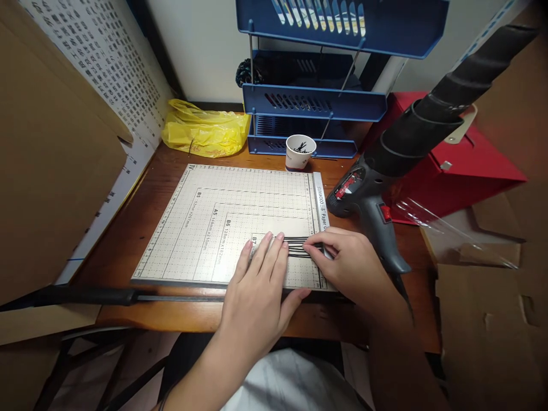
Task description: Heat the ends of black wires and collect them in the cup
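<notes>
Several thin black strands [295,246], like tubing or cord, lie side by side across the right part of a paper cutter [205,228] with a printed grid. My left hand [259,279] rests flat on them, fingers stretched out, pressing their left ends to the board. At their right ends, beside the cutter's metal edge strip [320,197], my right hand [346,257] pinches with thumb and forefinger at the strands. The fingers partly hide how many it grips. Along the near edge runs the cutter's blade arm with a black handle [115,296].
A paper cup [300,153] with short black pieces stands behind the cutter. A heat gun [372,182] stands at the right, by a red box [466,160]. A yellow plastic bag [205,130] and blue tiered trays [314,103] are at the back; cardboard [55,148] rises at left.
</notes>
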Demonstrator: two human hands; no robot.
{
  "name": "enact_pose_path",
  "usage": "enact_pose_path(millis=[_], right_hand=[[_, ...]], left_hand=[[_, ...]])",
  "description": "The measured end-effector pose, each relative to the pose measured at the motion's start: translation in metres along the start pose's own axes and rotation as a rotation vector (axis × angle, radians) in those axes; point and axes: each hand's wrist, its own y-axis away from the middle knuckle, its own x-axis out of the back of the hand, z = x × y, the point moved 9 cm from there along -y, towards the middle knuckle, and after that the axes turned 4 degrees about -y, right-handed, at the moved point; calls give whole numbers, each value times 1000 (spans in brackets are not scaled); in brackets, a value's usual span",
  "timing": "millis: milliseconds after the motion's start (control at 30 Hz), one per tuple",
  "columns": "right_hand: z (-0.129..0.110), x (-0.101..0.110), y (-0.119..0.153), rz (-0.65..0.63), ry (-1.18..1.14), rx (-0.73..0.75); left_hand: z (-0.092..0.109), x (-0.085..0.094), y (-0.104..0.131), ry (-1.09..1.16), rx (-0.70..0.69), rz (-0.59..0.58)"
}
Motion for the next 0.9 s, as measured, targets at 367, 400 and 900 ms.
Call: enact_pose_path(millis=[367,400,900], right_hand=[[4,-3,0,-34,53,-56],[4,-4,0,-35,54,-52],[15,15,-1,167,45,-20]], left_hand=[[2,-2,-1,-19,-25,-12],[2,-2,-1,-20,-29,-10],[7,-4,-4,26,-59,-8]])
